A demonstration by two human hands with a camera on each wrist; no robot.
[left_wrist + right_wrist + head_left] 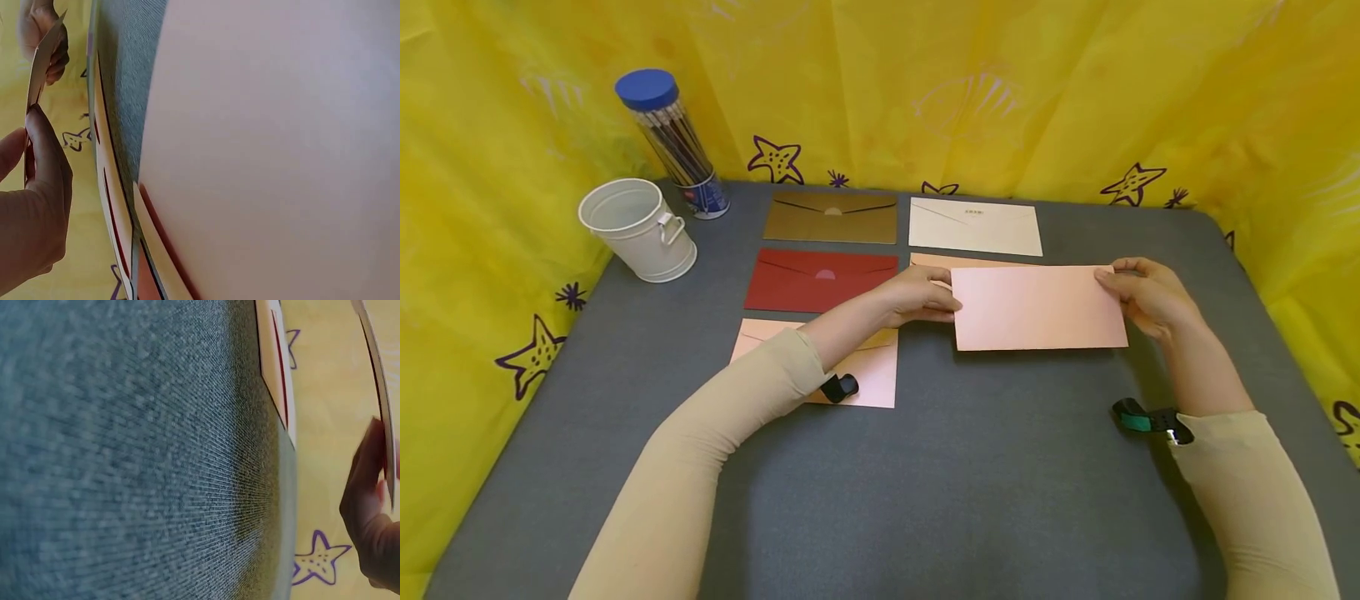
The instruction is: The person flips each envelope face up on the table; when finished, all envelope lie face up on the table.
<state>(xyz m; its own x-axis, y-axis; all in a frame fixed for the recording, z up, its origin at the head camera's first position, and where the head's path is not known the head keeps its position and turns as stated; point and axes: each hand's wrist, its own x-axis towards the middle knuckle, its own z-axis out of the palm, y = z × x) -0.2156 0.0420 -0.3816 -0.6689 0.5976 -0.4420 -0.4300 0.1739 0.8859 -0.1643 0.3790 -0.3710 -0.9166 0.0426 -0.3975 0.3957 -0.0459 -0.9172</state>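
A plain pink envelope [1037, 308] is held up above the table between both hands. My left hand [919, 297] pinches its left edge; in the left wrist view the thumb and fingers of the left hand [37, 206] lie on opposite faces of it. At the other end my right hand [1153, 300] grips the upper right corner, thumb on the near face. Behind the raised envelope, a peach envelope [962, 260] is mostly hidden. Another pink envelope [876, 379] lies partly under the left forearm.
Also on the grey table [850, 500] lie a brown envelope [865, 221], a red envelope [782, 287] and a white envelope [977, 233]. A white bucket [643, 237] stands back left, beside a blue-lidded tub of pencils [677, 142]. Yellow curtain [880, 83] surrounds the table's back and sides.
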